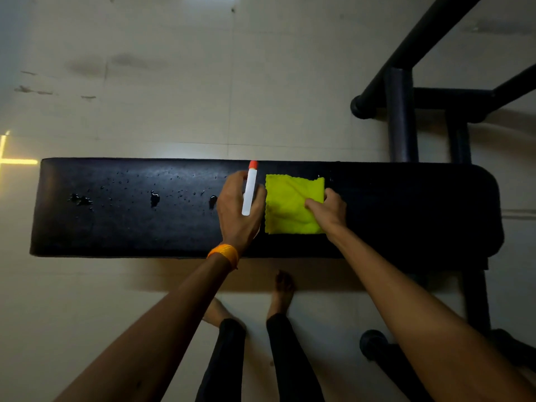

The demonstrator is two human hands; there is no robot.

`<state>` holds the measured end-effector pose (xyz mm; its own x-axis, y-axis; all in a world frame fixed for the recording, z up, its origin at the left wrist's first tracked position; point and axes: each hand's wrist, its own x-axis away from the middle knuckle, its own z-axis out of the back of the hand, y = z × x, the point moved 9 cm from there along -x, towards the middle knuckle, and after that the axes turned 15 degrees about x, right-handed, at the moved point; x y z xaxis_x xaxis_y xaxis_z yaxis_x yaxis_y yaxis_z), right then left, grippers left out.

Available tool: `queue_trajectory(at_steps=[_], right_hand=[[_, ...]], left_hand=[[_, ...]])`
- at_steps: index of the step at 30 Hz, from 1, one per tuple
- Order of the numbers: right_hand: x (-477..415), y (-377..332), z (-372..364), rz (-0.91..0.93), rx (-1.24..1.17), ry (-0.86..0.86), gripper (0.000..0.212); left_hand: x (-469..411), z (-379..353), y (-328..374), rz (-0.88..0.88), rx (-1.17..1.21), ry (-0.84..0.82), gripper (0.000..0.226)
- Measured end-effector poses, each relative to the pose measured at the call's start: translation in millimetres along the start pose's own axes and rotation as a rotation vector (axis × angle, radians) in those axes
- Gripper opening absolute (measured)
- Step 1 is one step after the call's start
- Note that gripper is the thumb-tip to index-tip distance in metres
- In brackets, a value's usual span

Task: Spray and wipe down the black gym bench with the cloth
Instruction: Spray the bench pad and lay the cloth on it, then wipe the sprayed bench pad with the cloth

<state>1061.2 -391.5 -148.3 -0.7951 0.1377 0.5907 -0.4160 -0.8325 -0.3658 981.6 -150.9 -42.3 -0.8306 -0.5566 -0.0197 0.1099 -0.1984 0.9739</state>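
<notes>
Tabletop: the black padded gym bench top (406, 216) runs lengthwise left to right across my view, with its near edge toward my feet.
Cloth: the yellow cloth (287, 207) lies flat on the tabletop, a little right of the middle.
Right grip: my right grip (329, 211) is on the cloth's right edge. It pinches the cloth, with the thumb by the upper corner and a forefinger laid across the top.
Left grip: my left grip (237, 210) is curled round the spray bottle (250, 192). The bottle is white, its orange cap points away from me, and it lies crosswise to the tabletop's length.
Bottle to cloth: the bottle is just beside the cloth's left edge, and I cannot tell whether the two touch.
Droplets: beads and small pools of droplets (153, 198) sit on the left half of the tabletop. The right end is too dark for me to judge.
Deciding relation: the wet stretch lies to the left of the cloth, along the long axis. My left grip and the bottle stand between the two.
Nearer hand: my right grip already has the cloth.
Judgement: spraying looks done on the left half and wiping has not begun. I would clear the bottle out of the lane first, then sweep the cloth leftward.
Risk: the cloth may bunch up if it is dragged by one edge.
</notes>
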Motion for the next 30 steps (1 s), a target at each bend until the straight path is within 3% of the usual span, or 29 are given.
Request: queue_trajectory(at_steps=[7, 18, 23, 26, 28, 30], right_hand=[[22, 4, 55, 0.189, -0.189, 0.164, 0.032], [30, 32, 70, 0.176, -0.219, 0.185, 0.063], [54, 15, 70, 0.231, -0.21, 0.231, 0.056], [71, 6, 53, 0.268, -0.178, 0.167, 0.048], [85, -5, 28, 0.324, -0.124, 0.043, 0.046], [102, -16, 3, 0.369, -0.107, -0.06, 0.046]], left_hand=[[-5, -49, 28, -0.054, 0.119, -0.07, 0.02], [9, -103, 16, 0.048, 0.078, -0.317, 0.068], [14, -83, 4, 0.18, 0.036, -0.319, 0.086], [35, -53, -7, 0.217, -0.054, -0.238, 0.053], [54, -38, -19, 0.373, -0.017, -0.254, 0.027], [74, -33, -33, 0.561, 0.075, -0.342, 0.031]])
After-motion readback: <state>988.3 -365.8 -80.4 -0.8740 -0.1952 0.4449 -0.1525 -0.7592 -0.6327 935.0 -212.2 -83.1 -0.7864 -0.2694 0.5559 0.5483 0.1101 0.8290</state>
